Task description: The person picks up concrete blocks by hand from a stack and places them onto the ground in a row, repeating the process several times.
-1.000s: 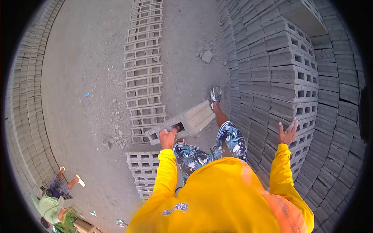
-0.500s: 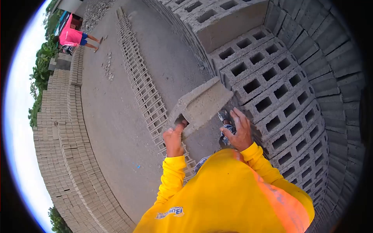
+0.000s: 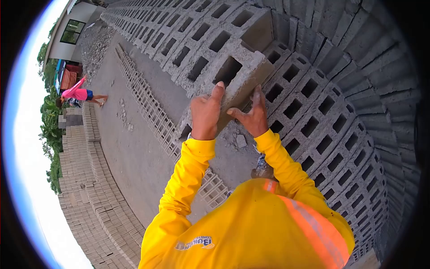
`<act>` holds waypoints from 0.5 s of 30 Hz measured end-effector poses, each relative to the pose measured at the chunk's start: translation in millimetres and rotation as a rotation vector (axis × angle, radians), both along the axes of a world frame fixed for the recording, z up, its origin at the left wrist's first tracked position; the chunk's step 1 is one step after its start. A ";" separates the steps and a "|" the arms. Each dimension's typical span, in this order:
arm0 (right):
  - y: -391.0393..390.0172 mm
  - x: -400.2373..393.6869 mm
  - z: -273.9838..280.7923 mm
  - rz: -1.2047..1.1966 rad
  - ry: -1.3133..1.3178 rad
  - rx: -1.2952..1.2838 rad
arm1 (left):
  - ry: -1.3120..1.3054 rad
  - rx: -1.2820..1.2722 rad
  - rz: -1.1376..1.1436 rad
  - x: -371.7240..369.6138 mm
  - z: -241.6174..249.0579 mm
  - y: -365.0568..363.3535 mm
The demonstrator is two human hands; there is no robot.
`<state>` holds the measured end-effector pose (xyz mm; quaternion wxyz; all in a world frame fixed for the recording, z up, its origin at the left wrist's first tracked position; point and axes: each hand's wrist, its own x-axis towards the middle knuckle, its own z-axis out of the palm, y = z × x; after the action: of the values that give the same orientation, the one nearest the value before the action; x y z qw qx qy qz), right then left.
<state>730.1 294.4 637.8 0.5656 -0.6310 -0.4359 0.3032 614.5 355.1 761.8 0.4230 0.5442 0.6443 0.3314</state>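
Observation:
A grey concrete hollow block (image 3: 251, 66) is tilted against the end of the upper row of stacked blocks (image 3: 208, 45), its holes facing up toward me. My left hand (image 3: 206, 112) is closed on its near part, the thumb at the edge of the large hole and the other fingers hidden. My right hand (image 3: 253, 114) presses on the block's long side face, thumb and fingers spread along it. Below and to the right of my right hand lies a lower course of hollow blocks (image 3: 309, 127).
More blocks (image 3: 349, 67) rise at the right. A line of block frames (image 3: 150, 107) runs along the concrete ground (image 3: 121, 157). Tall block stacks (image 3: 85, 188) stand on the left. A person in a pink top (image 3: 78, 93) is far off. Rubble (image 3: 241, 141) lies near my feet.
The block has moved up and away from me to the upper row and turned holes upward. My right hand has come from beside it onto its side. The view has shifted.

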 end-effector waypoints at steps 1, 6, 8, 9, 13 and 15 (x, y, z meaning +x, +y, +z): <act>5.8 4.1 -0.2 -0.012 0.037 -0.031 | 0.040 0.000 -0.056 6.5 3.1 7.6; 20.4 15.9 -9.1 -0.050 0.177 -0.121 | 0.179 -0.160 -0.373 25.5 16.1 37.4; 14.7 18.3 -4.5 -0.107 0.006 -0.086 | -0.003 -0.034 -0.347 5.7 36.0 24.6; 10.3 24.8 8.2 -0.159 -0.127 -0.052 | -0.092 0.034 -0.326 -10.3 44.0 16.6; 24.6 52.0 77.9 -0.168 -0.719 0.201 | -0.169 0.373 0.201 -134.7 23.0 -9.6; 43.6 40.1 107.3 -0.078 -0.929 0.181 | -0.285 0.041 0.509 -186.7 -45.5 -24.9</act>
<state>770.2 338.1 745.1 0.3744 -0.6637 -0.6436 -0.0718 427.8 330.2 716.3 0.4012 0.3214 0.6874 0.5131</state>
